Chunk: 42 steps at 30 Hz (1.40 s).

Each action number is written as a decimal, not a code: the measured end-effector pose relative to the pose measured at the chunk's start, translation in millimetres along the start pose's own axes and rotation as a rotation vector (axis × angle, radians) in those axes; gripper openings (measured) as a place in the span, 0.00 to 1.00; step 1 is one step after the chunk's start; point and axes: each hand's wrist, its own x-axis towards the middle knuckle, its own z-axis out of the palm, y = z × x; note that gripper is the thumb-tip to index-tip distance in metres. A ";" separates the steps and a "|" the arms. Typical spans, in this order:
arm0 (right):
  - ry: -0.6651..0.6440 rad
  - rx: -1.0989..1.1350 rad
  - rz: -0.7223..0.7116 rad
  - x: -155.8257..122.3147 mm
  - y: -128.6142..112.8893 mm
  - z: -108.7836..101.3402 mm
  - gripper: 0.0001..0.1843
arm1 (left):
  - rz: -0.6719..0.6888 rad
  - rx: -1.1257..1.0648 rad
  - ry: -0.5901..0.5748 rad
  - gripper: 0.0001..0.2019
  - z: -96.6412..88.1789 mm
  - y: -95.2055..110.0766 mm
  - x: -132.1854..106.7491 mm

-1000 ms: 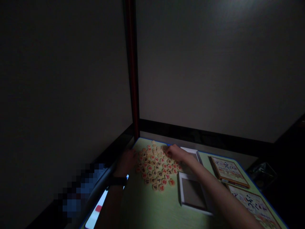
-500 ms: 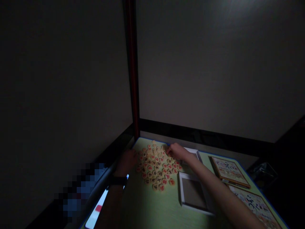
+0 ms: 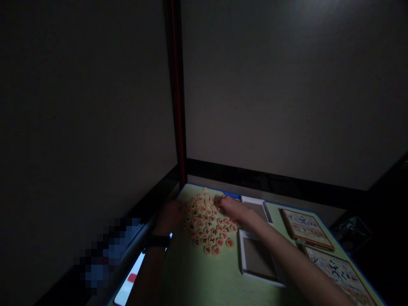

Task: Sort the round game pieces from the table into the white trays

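Several round wooden game discs [image 3: 208, 223] with red or black characters lie packed together on a green table [image 3: 197, 276] in a dim corner. My left hand [image 3: 170, 216], a dark watch on its wrist, rests at the left edge of the discs with its fingers curled. My right hand [image 3: 230, 207] reaches over the far right part of the cluster, fingertips down on the discs; what they pinch, if anything, is hidden.
A shallow white-rimmed box tray [image 3: 257, 259] lies right of the discs, another [image 3: 255, 206] behind it. Two illustrated boards [image 3: 306, 229] [image 3: 341, 270] lie at the right. A red post [image 3: 177, 93] rises at the table's far corner between two walls. A lit phone [image 3: 129, 282] lies at the lower left.
My right hand has slid a little to the left and nearer over the discs. My left hand has stayed at the cluster's left edge.
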 end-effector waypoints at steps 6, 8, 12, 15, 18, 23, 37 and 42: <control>-0.031 0.101 0.005 9.2 13.8 -6.6 0.19 | 0.000 -0.005 -0.005 0.14 1.9 -1.1 0.6; -0.049 0.126 -0.002 12.4 17.1 -6.0 0.18 | 0.003 -0.006 0.008 0.14 3.2 -1.5 1.0; -0.059 0.142 -0.006 15.0 21.7 -3.1 0.19 | 0.020 0.000 0.046 0.14 5.8 -3.0 1.8; -0.057 0.131 -0.001 15.0 23.2 -2.2 0.19 | 0.019 -0.039 0.036 0.14 5.3 -3.2 1.2; -0.071 0.103 0.006 15.5 21.7 -3.0 0.18 | 0.005 -0.060 0.037 0.13 4.3 -3.0 0.4; -0.081 0.005 0.020 15.0 9.2 -7.5 0.15 | 0.020 -0.051 0.031 0.14 4.1 -2.3 0.5; -0.040 -0.277 -0.082 12.2 -29.2 -3.2 0.18 | 0.060 -0.019 0.101 0.15 8.5 6.9 1.3; -0.029 -0.273 -0.118 11.0 -27.5 -4.6 0.18 | 0.090 -0.027 0.082 0.15 10.3 12.3 0.6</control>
